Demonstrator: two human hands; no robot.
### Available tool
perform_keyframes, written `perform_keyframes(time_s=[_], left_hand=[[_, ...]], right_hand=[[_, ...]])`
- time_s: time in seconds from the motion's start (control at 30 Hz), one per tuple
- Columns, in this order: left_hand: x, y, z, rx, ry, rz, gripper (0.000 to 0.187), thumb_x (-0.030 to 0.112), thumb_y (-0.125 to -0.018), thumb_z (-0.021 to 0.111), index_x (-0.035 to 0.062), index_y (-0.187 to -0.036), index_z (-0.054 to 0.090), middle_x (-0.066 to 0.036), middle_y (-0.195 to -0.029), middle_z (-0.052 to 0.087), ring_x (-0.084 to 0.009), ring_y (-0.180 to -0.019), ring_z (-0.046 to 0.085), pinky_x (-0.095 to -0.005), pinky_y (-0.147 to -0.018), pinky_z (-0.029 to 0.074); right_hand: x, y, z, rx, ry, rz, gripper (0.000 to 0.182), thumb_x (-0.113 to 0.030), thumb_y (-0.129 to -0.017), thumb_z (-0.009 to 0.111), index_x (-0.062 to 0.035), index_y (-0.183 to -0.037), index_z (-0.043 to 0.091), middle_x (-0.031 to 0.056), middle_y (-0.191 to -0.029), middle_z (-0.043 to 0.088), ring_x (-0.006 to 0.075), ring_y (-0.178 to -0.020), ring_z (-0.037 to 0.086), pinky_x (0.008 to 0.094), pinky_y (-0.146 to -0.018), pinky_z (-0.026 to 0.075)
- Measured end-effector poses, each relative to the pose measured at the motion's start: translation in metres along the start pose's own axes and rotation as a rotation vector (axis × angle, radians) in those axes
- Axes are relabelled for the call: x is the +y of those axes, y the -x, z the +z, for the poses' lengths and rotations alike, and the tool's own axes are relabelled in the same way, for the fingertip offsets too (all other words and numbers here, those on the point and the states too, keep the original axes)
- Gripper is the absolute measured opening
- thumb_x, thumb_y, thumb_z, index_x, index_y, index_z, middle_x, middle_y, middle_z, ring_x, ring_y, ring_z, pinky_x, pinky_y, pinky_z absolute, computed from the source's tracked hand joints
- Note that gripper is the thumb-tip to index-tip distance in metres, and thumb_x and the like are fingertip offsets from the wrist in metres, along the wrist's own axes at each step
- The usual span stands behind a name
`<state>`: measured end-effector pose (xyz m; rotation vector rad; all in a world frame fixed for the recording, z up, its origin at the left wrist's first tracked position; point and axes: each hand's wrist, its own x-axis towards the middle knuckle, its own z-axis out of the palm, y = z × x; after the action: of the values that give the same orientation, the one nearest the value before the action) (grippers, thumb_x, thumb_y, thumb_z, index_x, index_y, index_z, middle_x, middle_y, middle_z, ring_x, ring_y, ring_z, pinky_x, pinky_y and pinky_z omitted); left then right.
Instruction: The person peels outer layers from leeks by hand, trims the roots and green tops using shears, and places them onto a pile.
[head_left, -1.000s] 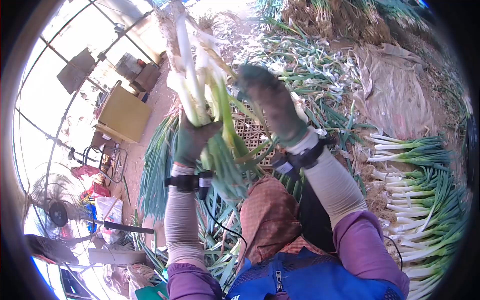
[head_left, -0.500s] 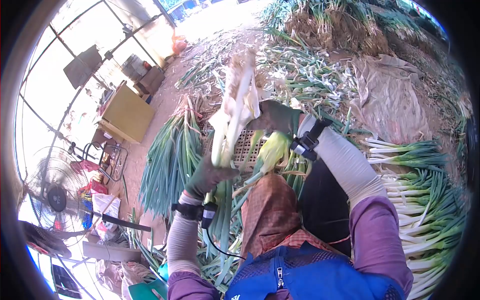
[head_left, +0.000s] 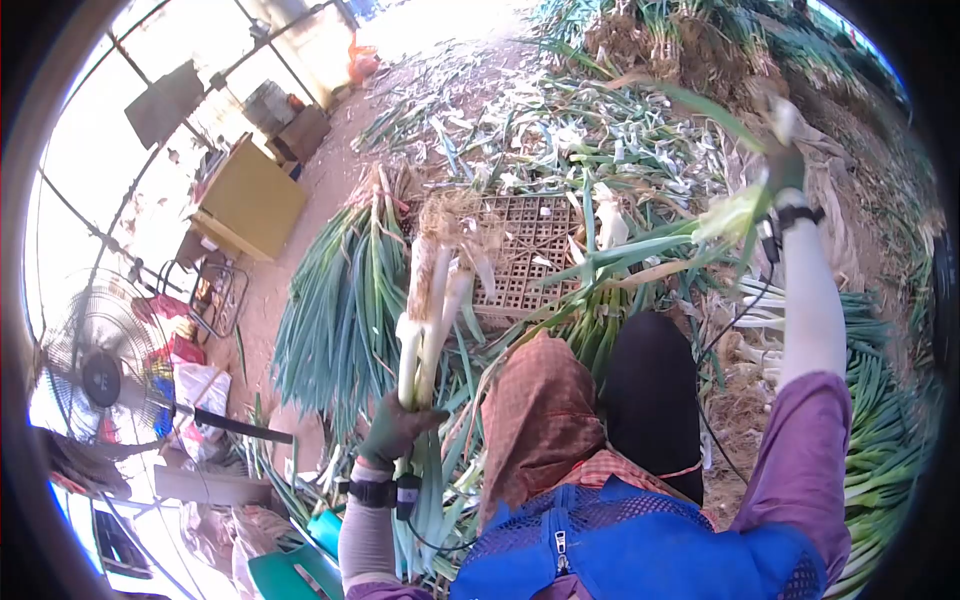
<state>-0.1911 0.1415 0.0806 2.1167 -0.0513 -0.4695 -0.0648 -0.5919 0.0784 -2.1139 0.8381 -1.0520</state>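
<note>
My left hand, in a dark glove, is wrapped round several green onions. Their white shanks and shaggy roots point up, and their leaves hang below the hand. My right hand, also gloved, is stretched out at the upper right and partly smeared by motion. It is closed on peeled-off onion leaves, whose long green and yellowish strips trail to the left. Beyond my knees lies a brown plastic crate with a grid surface and scraps on it.
A bundle of green onions lies left of the crate. Trimmings cover the ground ahead. Cleaned onions are piled at the right, unpeeled ones at the back. A fan and yellow cabinet stand left.
My right hand has swung out to the upper right, drawing leaves away from the onions. My left hand has lowered slightly, still gripping the onions. The crate is more exposed.
</note>
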Motion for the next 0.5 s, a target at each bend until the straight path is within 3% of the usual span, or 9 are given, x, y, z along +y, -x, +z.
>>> perform_keyframes(time_s=[0.1, 0.13, 0.17, 0.2, 0.27, 0.3, 0.37, 0.47, 0.5], left_hand=[[-0.001, -0.024, 0.015, -0.043, 0.125, -0.005, 0.03, 0.022, -0.078, 0.079, 0.0012, -0.095, 0.065, -0.001, -0.079, 0.063, -0.0118, -0.071, 0.058, -0.0311, -0.063, 0.048], [0.003, -0.03, 0.025, -0.052, 0.235, 0.031, 0.03, 0.023, -0.079, 0.078, 0.001, -0.095, 0.066, -0.002, -0.079, 0.063, -0.0115, -0.071, 0.058, -0.0306, -0.064, 0.048], [0.008, -0.035, 0.029, -0.066, 0.215, 0.043, 0.03, 0.023, -0.079, 0.078, 0.0012, -0.096, 0.066, -0.002, -0.08, 0.063, -0.0114, -0.071, 0.058, -0.0303, -0.064, 0.048], [0.014, -0.041, 0.033, -0.077, 0.195, 0.054, 0.03, 0.023, -0.08, 0.078, 0.0014, -0.096, 0.066, -0.002, -0.08, 0.063, -0.0113, -0.07, 0.058, -0.03, -0.064, 0.048], [0.02, -0.052, 0.041, -0.108, 0.212, 0.006, 0.029, 0.025, -0.079, 0.077, 0.0022, -0.094, 0.067, -0.001, -0.08, 0.063, -0.0111, -0.071, 0.059, -0.03, -0.064, 0.047], [0.02, -0.058, 0.045, -0.127, 0.201, -0.004, 0.029, 0.025, -0.079, 0.077, 0.002, -0.094, 0.067, -0.001, -0.08, 0.063, -0.0104, -0.071, 0.058, -0.0297, -0.064, 0.047], [0.019, -0.067, 0.052, -0.161, 0.18, -0.021, 0.029, 0.025, -0.079, 0.078, 0.0016, -0.093, 0.067, -0.001, -0.081, 0.063, -0.0091, -0.071, 0.058, -0.029, -0.063, 0.047], [0.019, -0.077, 0.064, -0.158, 0.25, 0.012, 0.031, 0.026, -0.079, 0.079, 0.0019, -0.094, 0.067, 0.001, -0.08, 0.062, -0.0077, -0.071, 0.056, -0.0275, -0.062, 0.046], [0.017, -0.081, 0.068, -0.167, 0.251, 0.017, 0.031, 0.026, -0.078, 0.079, 0.0018, -0.094, 0.066, 0.001, -0.081, 0.062, -0.0078, -0.071, 0.056, -0.0272, -0.062, 0.046]], right_hand=[[0.069, 0.047, -0.036, -0.2, -0.02, 0.14, 0.053, -0.053, -0.095, 0.053, -0.0038, -0.1, 0.072, 0.0162, -0.078, 0.068, 0.0251, -0.074, 0.066, 0.0414, -0.066, 0.048], [0.126, 0.068, -0.035, -0.245, -0.005, -0.132, 0.056, -0.056, -0.094, 0.052, -0.0036, -0.096, 0.071, 0.0166, -0.077, 0.069, 0.0266, -0.073, 0.066, 0.0432, -0.066, 0.049], [0.169, 0.097, -0.039, -0.416, -0.009, 0.09, 0.058, -0.057, -0.094, 0.051, -0.0021, -0.092, 0.071, 0.0188, -0.078, 0.069, 0.0309, -0.075, 0.068, 0.0448, -0.067, 0.049], [0.208, 0.135, -0.053, -0.597, 0.299, -0.159, 0.056, -0.053, -0.095, 0.051, -0.0004, -0.09, 0.07, 0.0205, -0.077, 0.068, 0.0338, -0.073, 0.067, 0.0458, -0.064, 0.049], [0.235, 0.234, -0.089, -0.684, 0.663, -0.121, 0.056, -0.056, -0.09, 0.052, -0.0037, -0.089, 0.072, 0.0228, -0.082, 0.069, 0.0371, -0.074, 0.067, 0.0492, -0.064, 0.049], [0.276, 0.274, -0.103, -0.879, 0.619, -0.157, 0.051, -0.054, -0.089, 0.052, -0.0085, -0.095, 0.074, 0.0212, -0.089, 0.071, 0.0363, -0.08, 0.07, 0.049, -0.07, 0.051], [0.185, 0.315, -0.147, -1.35, 1.432, 0.171, 0.055, -0.049, -0.095, 0.043, -0.0205, -0.141, 0.053, 0.011, -0.135, 0.061, 0.027, -0.122, 0.06, 0.0468, -0.101, 0.047], [0.245, 0.329, -0.171, -1.519, 1.293, 0.105, 0.063, -0.054, -0.098, 0.03, -0.0228, -0.153, 0.036, -0.0004, -0.162, 0.027, 0.0237, -0.145, 0.034, 0.0522, -0.119, 0.024], [0.317, 0.322, -0.155, -1.371, 1.406, -0.195, 0.061, -0.052, -0.1, 0.027, -0.0241, -0.154, 0.033, 0.0056, -0.158, 0.034, 0.025, -0.143, 0.038, 0.0479, -0.118, 0.027]])
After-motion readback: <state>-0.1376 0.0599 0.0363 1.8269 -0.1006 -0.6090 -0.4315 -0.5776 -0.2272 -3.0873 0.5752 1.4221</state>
